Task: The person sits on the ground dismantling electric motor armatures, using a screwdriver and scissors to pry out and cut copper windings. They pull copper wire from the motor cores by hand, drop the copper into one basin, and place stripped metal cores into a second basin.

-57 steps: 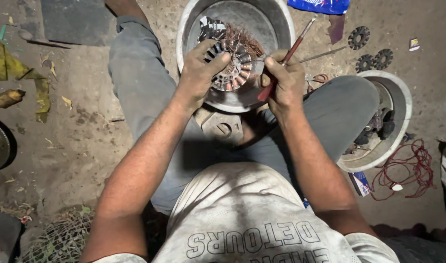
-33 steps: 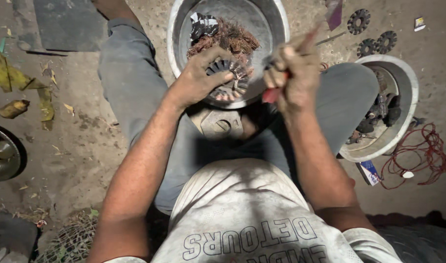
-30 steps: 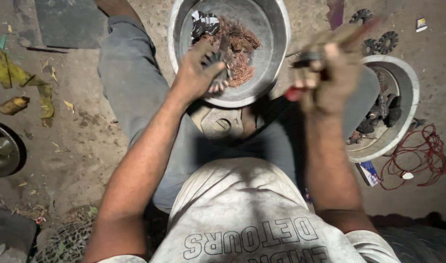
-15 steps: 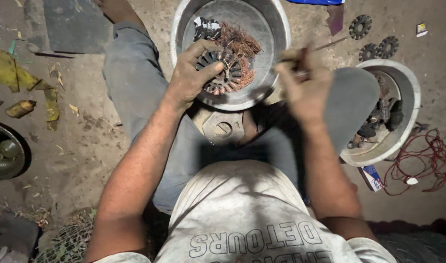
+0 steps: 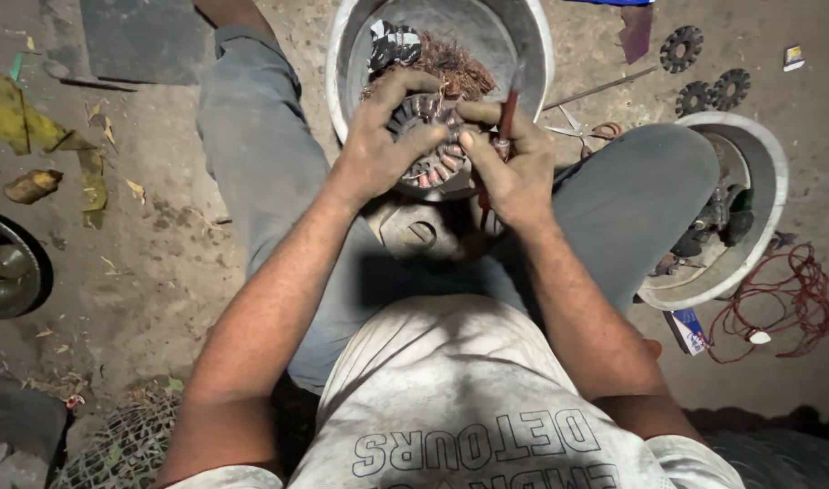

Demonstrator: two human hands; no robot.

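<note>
Left hand [image 5: 378,149] clamps a round copper-wound motor stator [image 5: 430,145], steadying it over the near rim of a metal basin [image 5: 347,54]; right hand [image 5: 514,167] grips a red-handled screwdriver [image 5: 505,118] closed, its tip toward the windings

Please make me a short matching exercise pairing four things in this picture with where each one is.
Things:
1. round wound motor core
2. red-handled tool
3. loose copper wire
4. red cable

Places:
A. on the ground at far right
B. in the right hand
C. piled in the metal basin
D. gripped by the left hand

Pairs: 1-D, 2-B, 3-C, 4-A
</note>
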